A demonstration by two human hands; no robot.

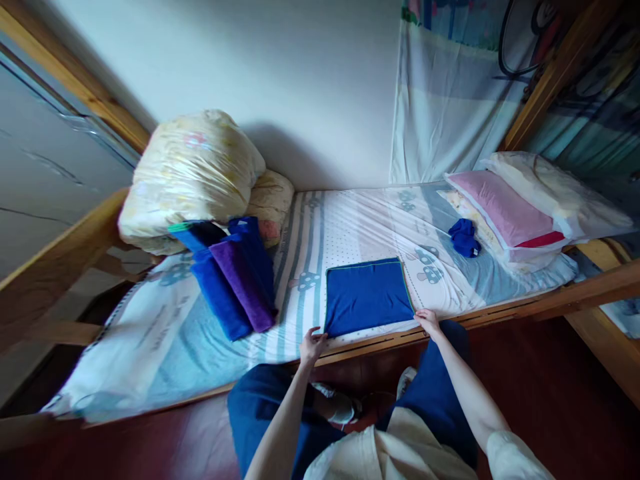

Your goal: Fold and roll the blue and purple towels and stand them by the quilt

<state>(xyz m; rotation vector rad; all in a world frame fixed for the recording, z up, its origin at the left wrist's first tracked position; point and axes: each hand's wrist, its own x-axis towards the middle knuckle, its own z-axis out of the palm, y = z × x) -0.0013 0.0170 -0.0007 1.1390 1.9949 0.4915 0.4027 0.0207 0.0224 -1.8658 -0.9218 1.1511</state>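
Note:
A blue folded towel (367,295) lies flat on the bed near its front edge. My left hand (312,346) pinches the towel's near left corner. My right hand (428,321) grips its near right corner. To the left stands a stack of folded towels (235,280), blue ones with a purple one on top, leaning against a big stuffed bag (187,175). A small crumpled blue cloth (464,238) sits to the right by the pillows.
The bed (350,227) has a striped, printed sheet and a wooden rail (575,293) along the front. Pink and white pillows (520,207) are stacked at the right end. A white wall runs behind. My knees are against the bed's edge over a dark red floor.

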